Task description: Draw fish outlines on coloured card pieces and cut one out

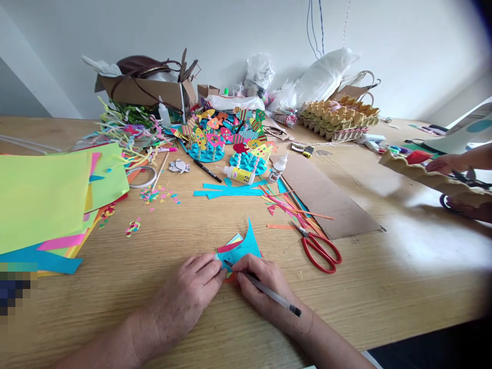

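My right hand grips a pen with a clear barrel and a black end cap. The pen's tip rests on a blue paper cut-out with a pointed tail and faint drawn lines. My left hand holds the left side of this cut-out against the table, its fingers close together. Red, yellow and white paper pieces peek out from under the blue one; their full shapes are hidden. To the right of my right hand lie red-handled scissors, with their blades slightly apart.
Coloured paper sheets are stacked at left. Beyond my hands lie blue strips, glue bottles and paper fish decorations. Brown cardboard lies at right. Another person's hands hold scissors and an egg-carton piece.
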Demonstrator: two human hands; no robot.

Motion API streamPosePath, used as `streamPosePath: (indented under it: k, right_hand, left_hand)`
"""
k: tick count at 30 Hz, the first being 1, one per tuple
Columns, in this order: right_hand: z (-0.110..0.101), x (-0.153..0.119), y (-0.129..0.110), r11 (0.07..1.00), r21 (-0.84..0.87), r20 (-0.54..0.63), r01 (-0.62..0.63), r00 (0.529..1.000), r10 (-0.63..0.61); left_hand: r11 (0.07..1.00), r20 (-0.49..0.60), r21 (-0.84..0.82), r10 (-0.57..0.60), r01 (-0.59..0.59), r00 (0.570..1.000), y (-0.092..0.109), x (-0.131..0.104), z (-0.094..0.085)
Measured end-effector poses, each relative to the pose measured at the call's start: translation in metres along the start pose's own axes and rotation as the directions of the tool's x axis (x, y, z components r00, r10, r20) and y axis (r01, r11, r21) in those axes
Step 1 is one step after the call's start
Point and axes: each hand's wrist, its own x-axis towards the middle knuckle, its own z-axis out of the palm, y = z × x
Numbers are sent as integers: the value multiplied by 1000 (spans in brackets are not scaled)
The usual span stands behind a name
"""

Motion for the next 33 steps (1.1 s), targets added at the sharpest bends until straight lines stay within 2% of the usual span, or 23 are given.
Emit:
streamPosePath:
  k: [9,33]
  right_hand:
    - [1,0,2,1000,0,-32,22,999,-22]
    - [0,0,1,1000,1,-28,26,999,-26]
  left_hand:
    - [1000,0,2,9,-9,1000,0,-1,1]
    - [1000,-20,13,2,-2,1000,-1,0,2]
